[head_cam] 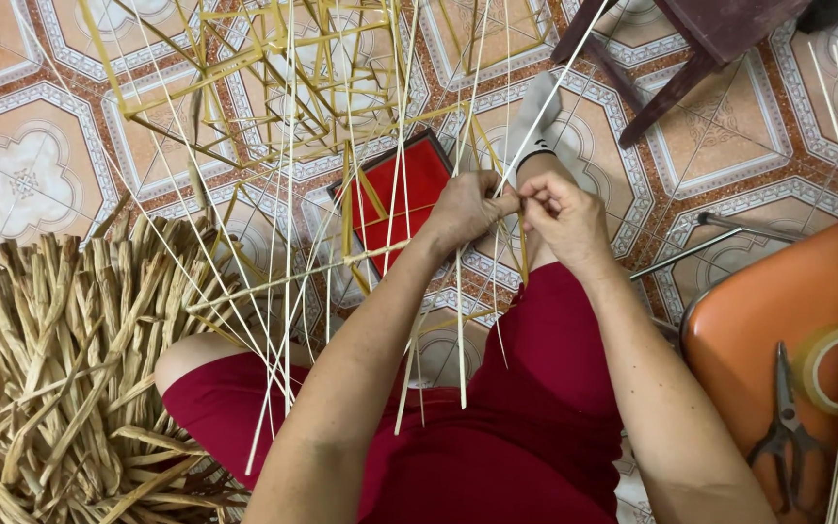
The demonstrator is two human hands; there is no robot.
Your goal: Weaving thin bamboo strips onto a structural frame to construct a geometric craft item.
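Thin pale bamboo strips (459,320): long, straight, fanned out, running from frame down across lap, one slanting up to top right; gathered at pinch point between both hands. Yellow stick frame (273,87): open lattice of square-section sticks, standing on tiled floor, strips threaded through it.

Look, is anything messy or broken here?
Nothing looks broken. The thin pale strips cross loosely at many angles around the left hand and right hand, and the dried fibre pile is tangled. The pliers lie flat on the orange stool.
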